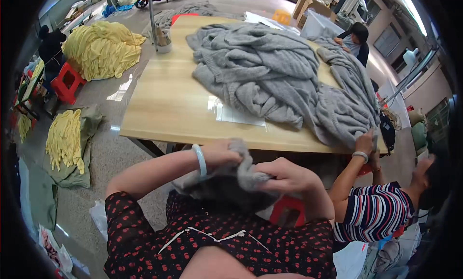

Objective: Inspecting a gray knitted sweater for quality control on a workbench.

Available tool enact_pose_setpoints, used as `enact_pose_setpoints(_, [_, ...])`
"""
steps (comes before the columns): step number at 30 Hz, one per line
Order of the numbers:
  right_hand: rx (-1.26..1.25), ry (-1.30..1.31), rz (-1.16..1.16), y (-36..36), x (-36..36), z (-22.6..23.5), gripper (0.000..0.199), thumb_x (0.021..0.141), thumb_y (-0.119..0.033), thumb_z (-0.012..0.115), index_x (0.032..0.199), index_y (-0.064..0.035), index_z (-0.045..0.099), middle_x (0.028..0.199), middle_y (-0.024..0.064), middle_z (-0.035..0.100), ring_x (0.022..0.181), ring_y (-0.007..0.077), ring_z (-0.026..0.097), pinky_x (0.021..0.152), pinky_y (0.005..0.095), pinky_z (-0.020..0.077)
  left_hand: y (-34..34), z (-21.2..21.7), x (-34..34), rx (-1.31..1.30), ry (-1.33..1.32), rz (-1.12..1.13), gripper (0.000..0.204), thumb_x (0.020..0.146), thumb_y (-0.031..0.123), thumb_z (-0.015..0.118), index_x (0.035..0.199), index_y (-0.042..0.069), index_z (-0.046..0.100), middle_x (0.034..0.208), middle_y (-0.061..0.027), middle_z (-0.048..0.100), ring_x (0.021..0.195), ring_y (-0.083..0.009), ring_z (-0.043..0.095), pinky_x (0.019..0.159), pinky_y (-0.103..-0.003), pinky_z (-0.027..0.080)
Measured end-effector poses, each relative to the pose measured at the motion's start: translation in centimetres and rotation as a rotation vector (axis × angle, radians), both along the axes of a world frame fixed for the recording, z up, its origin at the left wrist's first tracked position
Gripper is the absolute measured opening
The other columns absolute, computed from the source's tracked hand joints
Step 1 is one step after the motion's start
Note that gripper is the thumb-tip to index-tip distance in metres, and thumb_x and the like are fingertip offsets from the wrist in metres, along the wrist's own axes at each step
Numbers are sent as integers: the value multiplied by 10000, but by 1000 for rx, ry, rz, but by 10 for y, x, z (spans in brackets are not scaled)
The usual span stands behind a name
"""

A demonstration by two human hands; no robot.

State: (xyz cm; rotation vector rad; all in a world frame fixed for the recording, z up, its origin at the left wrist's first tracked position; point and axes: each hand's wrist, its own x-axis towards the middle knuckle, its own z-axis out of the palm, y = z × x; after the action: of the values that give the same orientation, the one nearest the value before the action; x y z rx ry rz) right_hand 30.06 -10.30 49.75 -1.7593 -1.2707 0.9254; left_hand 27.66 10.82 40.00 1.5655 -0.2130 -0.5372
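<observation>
The person holds a grey knitted garment (231,180) in front of the body, just below the near edge of the wooden table (164,105). The left hand (219,153), with a pale bangle (199,159) on its wrist, is closed on the top of the bunched knit. The right hand (284,175) is also closed on it, its fingers (263,178) pinching a fold at the side. Most of the garment hangs down between the two hands, over the red-dotted dark dress (217,245).

The knit looks soft and limp, rather light, and it probably stretches and sags when it is lifted by one point. I think it is safer to take it at a firm edge, such as a hem or a seam, with both hands apart.

On the table lies a large pile of grey knitwear (270,71). At the right, another person in a striped shirt (374,214) touches this pile at the table edge. Yellow garments (101,47) lie on the floor further left.
</observation>
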Motion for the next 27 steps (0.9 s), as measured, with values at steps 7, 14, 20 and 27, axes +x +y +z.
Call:
enact_pose_setpoints(7, [386, -383, -533, 15, 6, -34, 443, 645, -165, 741, 1023, -20, 560, 973, 128, 575, 884, 217, 559, 761, 276, 434, 0, 34, -23, 45, -185, 43, 380, 703, 91, 564, 1055, -30, 487, 856, -95, 568, 783, -139, 521, 710, -275, 434])
enact_pose_setpoints(14, [35, 43, -289, 44, 15, -127, 311, 718, -186, 629, 960, 5, 590, 754, 100, 607, 670, 181, 558, 615, 293, 439, 34, -1, -33, 257, -68, 9, 312, 733, 109, 626, 995, -8, 502, 881, -20, 545, 830, -70, 489, 733, -226, 419])
enact_pose_setpoints(20, [37, 350, -424, 42, 26, -124, 168, 764, -56, 587, 914, 19, 593, 792, -22, 590, 726, 48, 517, 656, 206, 426, 67, -14, -44, -14, 205, 142, 293, 760, 142, 661, 990, 19, 527, 860, 16, 551, 788, -54, 501, 705, -200, 409])
enact_pose_setpoints(27, [-7, 242, -435, 56, 27, -126, 185, 782, -36, 565, 956, 23, 587, 813, -13, 600, 742, 42, 523, 678, 197, 426, 76, -33, -66, -24, 269, 290, 193, 801, 167, 607, 918, 16, 581, 761, 37, 550, 700, -37, 492, 643, -193, 418])
